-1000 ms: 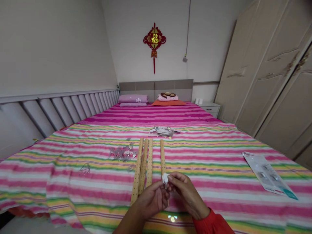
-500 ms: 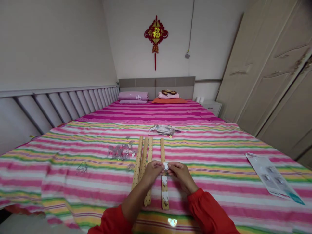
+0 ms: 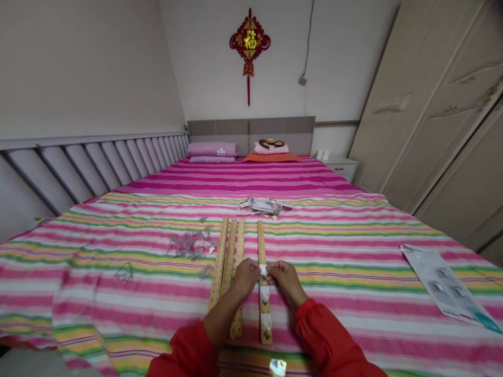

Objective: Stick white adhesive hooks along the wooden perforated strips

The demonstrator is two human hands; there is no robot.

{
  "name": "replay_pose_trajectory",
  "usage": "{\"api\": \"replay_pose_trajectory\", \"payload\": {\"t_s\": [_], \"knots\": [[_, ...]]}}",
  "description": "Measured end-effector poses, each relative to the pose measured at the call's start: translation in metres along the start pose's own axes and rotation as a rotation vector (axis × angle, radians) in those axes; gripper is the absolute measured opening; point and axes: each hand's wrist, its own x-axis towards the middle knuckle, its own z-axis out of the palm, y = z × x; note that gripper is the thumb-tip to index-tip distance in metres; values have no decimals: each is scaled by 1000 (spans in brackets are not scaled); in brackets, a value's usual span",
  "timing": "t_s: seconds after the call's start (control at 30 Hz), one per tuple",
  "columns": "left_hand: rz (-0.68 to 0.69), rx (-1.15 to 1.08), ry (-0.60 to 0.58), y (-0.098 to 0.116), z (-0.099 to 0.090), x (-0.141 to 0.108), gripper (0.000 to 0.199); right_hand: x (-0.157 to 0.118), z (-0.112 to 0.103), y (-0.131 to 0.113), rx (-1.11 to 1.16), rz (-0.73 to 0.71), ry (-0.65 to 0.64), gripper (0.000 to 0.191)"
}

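Observation:
A single perforated wooden strip (image 3: 261, 241) lies lengthwise on the striped bed cover. Two white hooks, the middle one (image 3: 264, 295) and the near one (image 3: 266, 322), sit on its lower half. Farther up the strip, a third white hook (image 3: 263, 269) is between my hands. My left hand (image 3: 247, 275) pinches its left side with closed fingers. On its right side, my right hand (image 3: 285, 277) has its fingertips together at the edge. Three more perforated strips (image 3: 229, 254) lie side by side just to the left, partly behind my left forearm.
Small clear plastic packets (image 3: 193, 244) are heaped left of the strips. A plastic bag (image 3: 261, 206) with items lies beyond them. At the right is a flat clear package (image 3: 444, 283). A shiny scrap (image 3: 277, 366) lies near the front, and a thin clear loop (image 3: 124, 273) at the left.
The view has shifted slightly. The third white hook now lies flatter over the strip, and my right fingers have eased a little away from its face.

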Motion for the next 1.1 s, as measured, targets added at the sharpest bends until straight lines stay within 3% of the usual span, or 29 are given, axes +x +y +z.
{"api": "replay_pose_trajectory", "payload": {"t_s": [0.83, 1.1], "knots": [[42, 92, 77, 0, 5, -2, 19, 7, 0, 14, -63, -56, 25, 20], [152, 95, 37, -8, 8, -1, 19, 7, -2, 15, -60, -47, 15, 20]]}}
